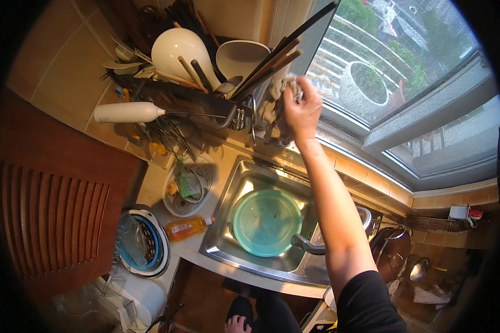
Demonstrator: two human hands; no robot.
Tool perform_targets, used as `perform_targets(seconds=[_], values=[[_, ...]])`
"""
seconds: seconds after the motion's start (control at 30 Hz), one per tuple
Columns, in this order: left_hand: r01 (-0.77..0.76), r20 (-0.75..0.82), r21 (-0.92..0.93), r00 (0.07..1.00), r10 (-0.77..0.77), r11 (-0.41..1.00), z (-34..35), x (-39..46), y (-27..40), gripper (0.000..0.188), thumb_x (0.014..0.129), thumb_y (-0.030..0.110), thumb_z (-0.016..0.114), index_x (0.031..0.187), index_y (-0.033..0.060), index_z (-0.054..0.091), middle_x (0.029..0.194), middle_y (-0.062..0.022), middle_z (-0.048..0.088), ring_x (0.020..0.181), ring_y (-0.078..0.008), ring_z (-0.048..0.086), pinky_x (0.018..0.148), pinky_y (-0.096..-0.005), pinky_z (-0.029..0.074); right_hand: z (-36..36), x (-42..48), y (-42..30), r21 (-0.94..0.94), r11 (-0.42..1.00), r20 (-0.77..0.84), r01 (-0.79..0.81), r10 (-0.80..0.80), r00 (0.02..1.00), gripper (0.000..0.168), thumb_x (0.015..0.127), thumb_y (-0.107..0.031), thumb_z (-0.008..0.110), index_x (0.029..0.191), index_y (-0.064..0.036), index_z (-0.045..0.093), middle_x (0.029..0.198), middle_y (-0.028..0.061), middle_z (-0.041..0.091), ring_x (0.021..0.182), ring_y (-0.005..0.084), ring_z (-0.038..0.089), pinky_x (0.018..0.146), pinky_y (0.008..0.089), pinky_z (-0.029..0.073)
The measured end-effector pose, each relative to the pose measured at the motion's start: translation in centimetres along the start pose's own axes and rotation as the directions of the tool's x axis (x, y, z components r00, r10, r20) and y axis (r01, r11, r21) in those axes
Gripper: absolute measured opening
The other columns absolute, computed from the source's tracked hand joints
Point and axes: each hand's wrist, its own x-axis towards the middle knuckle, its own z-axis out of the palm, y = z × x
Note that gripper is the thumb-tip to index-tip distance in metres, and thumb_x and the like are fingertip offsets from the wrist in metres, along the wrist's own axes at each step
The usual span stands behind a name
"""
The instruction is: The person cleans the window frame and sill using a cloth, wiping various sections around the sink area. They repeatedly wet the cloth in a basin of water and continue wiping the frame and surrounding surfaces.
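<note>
My right hand (pixel 303 106) is raised beside the window and grips a crumpled beige-and-grey rag (pixel 271 114). The rag hangs down by the window frame, right of a dark utensil rack (pixel 162 93). Below my forearm is a stainless steel sink (pixel 237 175) with a translucent green basin (pixel 266 222) in it. The basin holds water or a wet film with small dark bits; which one I cannot tell. The faucet (pixel 310 245) reaches over the basin's right rim. My left hand (pixel 236 324) rests on my dark-clothed leg at the bottom edge, partly cut off, with nothing seen in it.
Chopsticks and a white ladle (pixel 183 54) crowd the rack, beside a handheld frother (pixel 129 112). Left of the sink are a plastic tub (pixel 210 187), an orange soap bottle (pixel 187 229) and stacked basins (pixel 164 249). A pot lid (pixel 391 249) stands at right.
</note>
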Motion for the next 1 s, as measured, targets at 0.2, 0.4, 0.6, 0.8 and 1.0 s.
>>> perform_targets(seconds=[0.2, 0.4, 0.6, 0.8, 1.0], values=[[-0.014, 0.006, 0.057, 1.0, 0.013, 0.998, 0.3, -0.1, -0.3, 0.036, 0.083, 0.027, 0.061, 0.115, 0.011, 0.059, 0.117, -0.0142, 0.055, 0.107, -0.0353, 0.055, 0.088, -0.0503, 0.047, -1.3, -1.1, 1.1, -0.22, 0.976, 0.163, 0.003, 0.033, 0.986, 0.007, 0.082, -0.015, 0.066, 0.088, -0.012, 0.065, 0.08, 0.0103, 0.069, 0.071, 0.0305, 0.068, 0.06, 0.0382, 0.052], [0.017, 0.005, 0.031, 1.0, -0.017, 0.999, 0.6, -0.4, 0.9, 0.037, 0.083, 0.028, 0.061, 0.115, 0.0104, 0.059, 0.118, -0.014, 0.055, 0.108, -0.0348, 0.055, 0.089, -0.05, 0.047, -2.0, 3.4, -3.2, -0.047, 0.998, 0.086, 0.033, -0.029, 0.996, 0.013, 0.078, -0.016, 0.068, 0.088, -0.009, 0.064, 0.079, 0.0127, 0.067, 0.072, 0.0328, 0.066, 0.061, 0.0389, 0.05], [-0.008, -0.022, 0.061, 1.0, 0.009, 0.998, 0.8, -0.3, 0.5, 0.038, 0.082, 0.028, 0.062, 0.116, 0.0106, 0.059, 0.118, -0.014, 0.056, 0.107, -0.0348, 0.055, 0.087, -0.05, 0.047, -1.1, -3.4, 3.1, -0.331, 0.937, 0.292, -0.115, 0.217, 0.931, 0.016, 0.084, -0.025, 0.066, 0.09, -0.012, 0.06, 0.079, 0.0112, 0.067, 0.08, 0.036, 0.066, 0.067, 0.0448, 0.051], [0.036, -0.052, 0.065, 0.998, -0.033, 0.997, 1.5, -1.3, 0.2, 0.037, 0.082, 0.028, 0.062, 0.115, 0.0102, 0.06, 0.118, -0.0143, 0.055, 0.104, -0.0352, 0.056, 0.086, -0.0504, 0.047, -1.9, -3.7, 0.1, -0.233, 0.935, 0.279, -0.268, 0.328, 0.903, 0.016, 0.088, -0.024, 0.063, 0.102, -0.016, 0.06, 0.09, 0.0118, 0.069, 0.088, 0.0352, 0.066, 0.075, 0.043, 0.052], [0.054, -0.028, 0.061, 0.998, -0.053, 0.997, 1.4, -1.4, 0.1, 0.038, 0.084, 0.029, 0.06, 0.117, 0.0097, 0.059, 0.12, -0.0143, 0.055, 0.108, -0.0345, 0.054, 0.089, -0.0505, 0.046, -3.9, -1.9, -0.6, 0.043, 0.958, 0.172, -0.284, 0.273, 0.947, 0.01, 0.088, -0.008, 0.053, 0.096, -0.003, 0.057, 0.083, 0.0057, 0.057, 0.074, 0.0196, 0.056, 0.067, 0.0359, 0.046]])
